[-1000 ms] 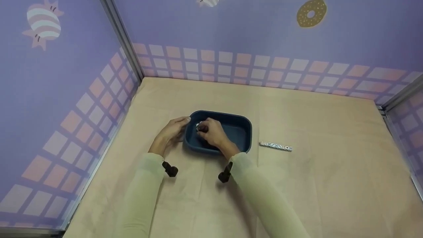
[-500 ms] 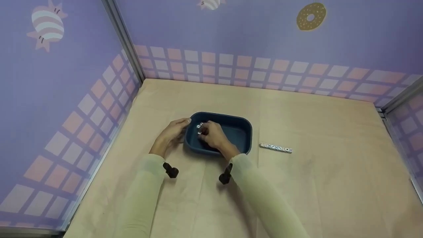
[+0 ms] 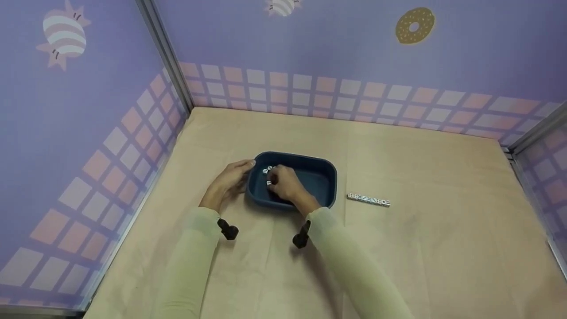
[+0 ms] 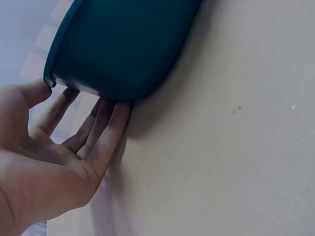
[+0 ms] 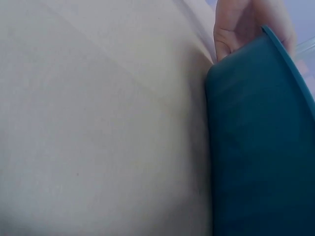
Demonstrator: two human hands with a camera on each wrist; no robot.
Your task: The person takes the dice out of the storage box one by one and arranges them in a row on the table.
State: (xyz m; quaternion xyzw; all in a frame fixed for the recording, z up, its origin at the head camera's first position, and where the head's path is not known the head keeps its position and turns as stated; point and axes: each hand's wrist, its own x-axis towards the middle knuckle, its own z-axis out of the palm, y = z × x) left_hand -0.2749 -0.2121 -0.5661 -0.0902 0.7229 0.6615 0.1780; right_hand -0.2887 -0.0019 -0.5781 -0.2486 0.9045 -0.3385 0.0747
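A dark blue rectangular box (image 3: 319,177) without a lid stands on the table. My left hand (image 3: 231,178) rests against its left end; in the left wrist view the fingers (image 4: 110,132) lie fairly straight along the outer wall, with the thumb at the rim. Inside the box, my right hand (image 3: 285,182) has its fingers curled and pinches a small white die (image 3: 269,182) at the fingertips. A few more white dice (image 3: 266,170) lie just beyond those fingers, partly covered by them. The right wrist view shows only the box's outer wall (image 5: 261,137) and part of the left hand.
To the right of the box, a straight row of white dice (image 3: 368,200) lies on the beige tablecloth (image 3: 425,248). Purple panels with pink and white squares (image 3: 305,95) border the table at the back and sides.
My right hand has drawn slightly toward me inside the box, and more of the white dice beyond its fingers now show. The left hand stays at the box's end.
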